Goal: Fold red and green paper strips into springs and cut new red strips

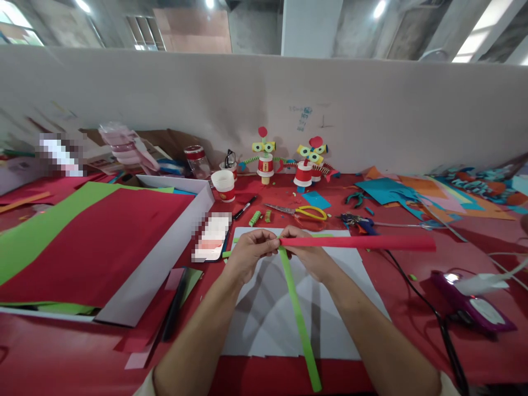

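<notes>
Over the white paper sheet (272,324), two paper strips meet end to end at a right angle. The red paper strip (371,242) stretches off to the right, and the green paper strip (297,313) runs down toward me. My left hand (254,250) pinches the corner where they meet, thumb on top. Touching it, my right hand (303,250) is closed at the same joined ends, its fingers partly hidden behind the red strip. More green strip shows behind my hands.
Left stands a white box (152,264) of coloured paper, with a phone (212,236) beside it. Yellow-handled scissors (311,212), a glue gun (358,223), pliers (355,199) and coiled green pieces (254,218) lie beyond the sheet. Two paper-cup figures (265,165) stand by the wall.
</notes>
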Demonstrator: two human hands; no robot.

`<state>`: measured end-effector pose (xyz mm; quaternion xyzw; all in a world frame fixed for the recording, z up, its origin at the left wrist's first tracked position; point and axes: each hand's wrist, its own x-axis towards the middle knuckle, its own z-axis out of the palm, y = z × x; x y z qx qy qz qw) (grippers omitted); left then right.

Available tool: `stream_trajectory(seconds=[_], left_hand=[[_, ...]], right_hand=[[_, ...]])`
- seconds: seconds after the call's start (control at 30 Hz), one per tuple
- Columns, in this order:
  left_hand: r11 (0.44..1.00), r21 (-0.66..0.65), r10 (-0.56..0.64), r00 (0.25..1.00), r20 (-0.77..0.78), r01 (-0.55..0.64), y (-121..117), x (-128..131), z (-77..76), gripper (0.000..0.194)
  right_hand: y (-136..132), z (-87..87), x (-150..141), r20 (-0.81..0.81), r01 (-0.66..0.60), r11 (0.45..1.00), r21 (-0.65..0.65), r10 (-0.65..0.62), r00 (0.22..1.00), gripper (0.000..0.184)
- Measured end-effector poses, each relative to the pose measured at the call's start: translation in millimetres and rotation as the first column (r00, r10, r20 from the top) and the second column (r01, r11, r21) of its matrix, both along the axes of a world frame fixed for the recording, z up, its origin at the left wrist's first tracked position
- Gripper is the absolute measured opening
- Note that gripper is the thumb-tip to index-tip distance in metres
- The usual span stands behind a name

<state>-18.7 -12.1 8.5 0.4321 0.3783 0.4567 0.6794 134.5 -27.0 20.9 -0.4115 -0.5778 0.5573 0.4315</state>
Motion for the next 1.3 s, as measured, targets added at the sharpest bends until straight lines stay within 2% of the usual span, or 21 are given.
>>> stream_trajectory(seconds=[0.2,0.47,0.6,0.73,0.83,0.9,1.0,1.13,1.2,1.3], left_hand=[[0.996,0.028,0.087,0.996,-0.028,-0.087,1,-2,1.0,0.022],[0.990,0.060,0.131,0.991,0.014,-0.131,-1,2,0.7,0.023],[0.986,0.065,0.152,0.988,0.012,-0.152,-1,3,-0.3,0.021],[0.975,0.073,0.209,0.978,0.019,-0.210,0,4,-0.7,0.021],[0.966,0.071,0.246,0.968,0.047,-0.249,0,5,-1.3,0.020],[0.970,0.052,0.235,0.970,0.069,-0.239,-1,5,-1.7,0.018],[0.987,0.004,0.159,0.984,0.081,-0.160,-1,4,-0.9,0.020],[0.998,0.064,0.027,0.998,-0.062,-0.023,0,-2,1.8,0.024],[0.996,0.086,0.028,0.989,-0.144,-0.015,1,-4,2.8,0.020],[0.997,0.065,0.055,0.984,-0.167,-0.044,3,-6,4.1,0.015]], right_hand=[[1,-1.3,6,0.186,-0.047,0.985,0.168,0.015,0.982,0.024],[1,-4.1,5,0.249,0.009,0.976,0.219,-0.065,0.966,0.015],[-1,0.4,4,0.261,0.031,0.977,0.212,-0.087,0.961,0.011],[-4,6.9,4,0.193,-0.012,0.987,0.159,-0.019,0.981,0.007],[-3,4.2,1,0.055,0.040,0.995,0.086,-0.045,0.997,0.015],[0,-0.4,-1,0.008,0.084,0.995,0.053,-0.085,0.996,0.019],[3,-6.7,-1,0.028,0.097,0.994,0.044,-0.098,0.995,0.020],[5,-12.3,2,0.160,0.121,0.989,0.088,-0.134,0.978,0.022],[5,-14.5,3,0.219,0.138,0.986,0.091,-0.155,0.963,0.023],[5,-14.4,1,0.228,0.159,0.987,0.015,-0.158,0.961,0.021]])
